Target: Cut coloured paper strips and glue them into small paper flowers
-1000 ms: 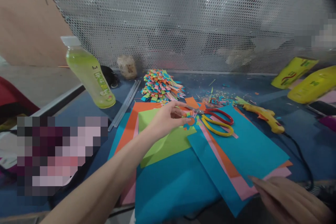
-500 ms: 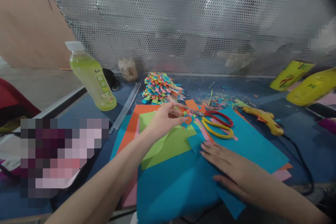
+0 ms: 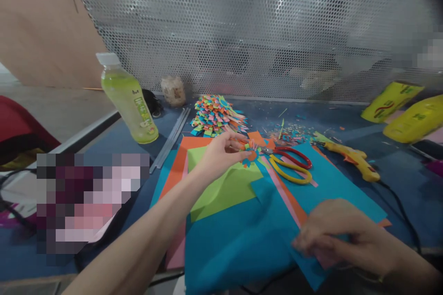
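A small paper flower [image 3: 252,154] with an orange centre and a blue and multicoloured fringe is pinched in the fingers of my left hand [image 3: 226,152], above a green paper sheet [image 3: 224,193]. Scissors [image 3: 290,162] with red and yellow handles lie just right of the flower, blades pointing at it. My right hand [image 3: 341,235], a little blurred, is curled with bent fingers over the lower right of the paper pile. Pink and orange paper strips [image 3: 284,191] run under it, and a blue strip [image 3: 308,267] hangs below; what its fingers hold is hidden.
A fringed heap of colourful paper flowers [image 3: 218,115] stands behind the sheets, with paper scraps [image 3: 294,133] beside it. A yellow glue gun [image 3: 353,159] with a black cord lies right. Glue sticks [image 3: 171,140] and a drink bottle [image 3: 129,101] are left. Yellow bottles [image 3: 415,117] lie far right.
My right hand has moved right and toward me from lying flat on the blue paper, and its fingers have curled. My left hand keeps the flower. The view has shifted slightly.
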The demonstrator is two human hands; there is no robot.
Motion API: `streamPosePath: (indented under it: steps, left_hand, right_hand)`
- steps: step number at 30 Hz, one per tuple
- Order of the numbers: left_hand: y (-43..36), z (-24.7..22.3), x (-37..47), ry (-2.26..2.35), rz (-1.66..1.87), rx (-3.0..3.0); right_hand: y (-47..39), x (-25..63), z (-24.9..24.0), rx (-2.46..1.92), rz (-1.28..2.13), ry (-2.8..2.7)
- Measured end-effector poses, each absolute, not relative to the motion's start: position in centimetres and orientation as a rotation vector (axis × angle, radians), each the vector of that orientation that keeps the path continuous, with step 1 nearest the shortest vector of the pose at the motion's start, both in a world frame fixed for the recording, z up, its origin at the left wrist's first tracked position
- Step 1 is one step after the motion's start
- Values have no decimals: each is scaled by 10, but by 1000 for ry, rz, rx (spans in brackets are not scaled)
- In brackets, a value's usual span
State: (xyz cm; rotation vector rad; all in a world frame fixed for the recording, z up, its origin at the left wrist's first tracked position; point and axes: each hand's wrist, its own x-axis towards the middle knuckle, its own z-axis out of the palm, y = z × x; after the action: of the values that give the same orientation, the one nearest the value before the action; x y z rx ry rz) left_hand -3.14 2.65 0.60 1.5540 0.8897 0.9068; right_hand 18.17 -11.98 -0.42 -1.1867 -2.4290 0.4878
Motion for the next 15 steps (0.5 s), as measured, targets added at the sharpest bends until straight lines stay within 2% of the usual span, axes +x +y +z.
streamPosePath:
  steps: [3,7,15]
  left_hand:
    - [27,5,-31,880,898,1557]
    - [28,5,-32,907,908,1565]
    - [26,8,-32,978,911,1601]
  right_hand:
    - [-113,172,-1,-1118,683,-2425]
    - [-98,139,0,-984,659,-2740]
    - [-104,109,9,-702,721,-2950]
